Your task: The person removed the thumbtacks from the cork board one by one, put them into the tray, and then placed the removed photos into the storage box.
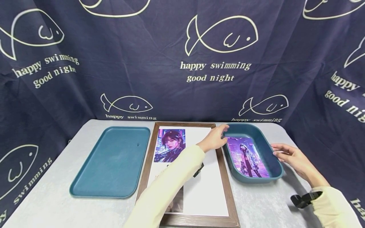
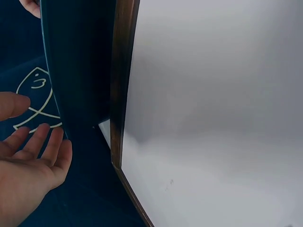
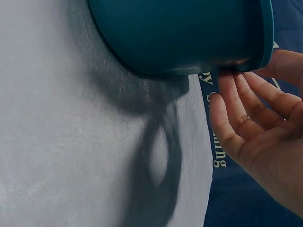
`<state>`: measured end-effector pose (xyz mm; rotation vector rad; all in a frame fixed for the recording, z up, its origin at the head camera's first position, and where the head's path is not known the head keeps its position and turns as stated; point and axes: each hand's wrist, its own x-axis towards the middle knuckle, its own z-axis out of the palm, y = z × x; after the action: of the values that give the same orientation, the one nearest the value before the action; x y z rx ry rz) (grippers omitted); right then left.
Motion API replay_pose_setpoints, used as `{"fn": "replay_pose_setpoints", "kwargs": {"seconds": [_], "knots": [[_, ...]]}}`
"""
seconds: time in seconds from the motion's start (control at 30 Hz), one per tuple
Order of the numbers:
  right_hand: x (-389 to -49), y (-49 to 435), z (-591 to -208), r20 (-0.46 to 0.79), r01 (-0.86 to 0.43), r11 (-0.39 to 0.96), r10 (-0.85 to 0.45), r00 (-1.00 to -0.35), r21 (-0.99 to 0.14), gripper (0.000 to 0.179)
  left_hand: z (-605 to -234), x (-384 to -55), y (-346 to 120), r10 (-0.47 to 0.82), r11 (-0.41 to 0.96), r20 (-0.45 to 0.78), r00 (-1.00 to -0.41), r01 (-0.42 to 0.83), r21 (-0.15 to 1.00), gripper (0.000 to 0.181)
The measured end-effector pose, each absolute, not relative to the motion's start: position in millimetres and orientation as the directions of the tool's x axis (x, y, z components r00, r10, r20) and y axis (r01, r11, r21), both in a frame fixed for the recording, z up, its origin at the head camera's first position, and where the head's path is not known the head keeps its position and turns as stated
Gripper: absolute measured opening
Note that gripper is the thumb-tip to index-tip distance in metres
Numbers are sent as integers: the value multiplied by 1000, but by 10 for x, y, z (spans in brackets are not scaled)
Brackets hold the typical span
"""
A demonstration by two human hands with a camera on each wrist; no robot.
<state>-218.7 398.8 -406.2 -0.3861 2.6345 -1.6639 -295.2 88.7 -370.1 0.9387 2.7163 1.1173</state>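
Note:
A deep teal rounded-rectangle container (image 1: 263,142) stands on the table at the right, with a purple printed picture (image 1: 247,156) of a hooded figure lying inside it. At its far left corner is my left hand (image 1: 215,139); the fingers are by the rim, and the left wrist view shows the thumb apart from it. Along the right side my right hand (image 1: 296,161) touches the rim with its fingertips. In the right wrist view, the fingers of that hand (image 3: 265,123) are loosely bent beneath the container's rim (image 3: 267,38), some tips hidden.
A brown wooden frame (image 1: 229,190) with a white board lies mid-table, next to the container. On it are a purple portrait print (image 1: 170,144) and another print (image 1: 176,202) partly behind my left sleeve. A shallow teal tray (image 1: 111,164) lies at the left. Dark fabric (image 1: 171,88) hangs behind.

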Motion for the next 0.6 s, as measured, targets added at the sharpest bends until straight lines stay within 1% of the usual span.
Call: {"fn": "replay_pose_setpoints", "kwargs": {"seconds": [0.1,0.33,0.6], "knots": [[-2190,3985,-4059,129,-206,423,-203,-971,-883,27,-3697,-2968,834,561,537,183,-807,523,662,47],[-2190,3978,-4036,132,-211,436,-204,-970,-875,27,-3704,-2999,688,579,541,194,-792,551,636,43],[-2165,3971,-3986,151,-232,406,-223,-963,-884,28,-3725,-3030,495,603,538,207,-770,585,607,42]]}}
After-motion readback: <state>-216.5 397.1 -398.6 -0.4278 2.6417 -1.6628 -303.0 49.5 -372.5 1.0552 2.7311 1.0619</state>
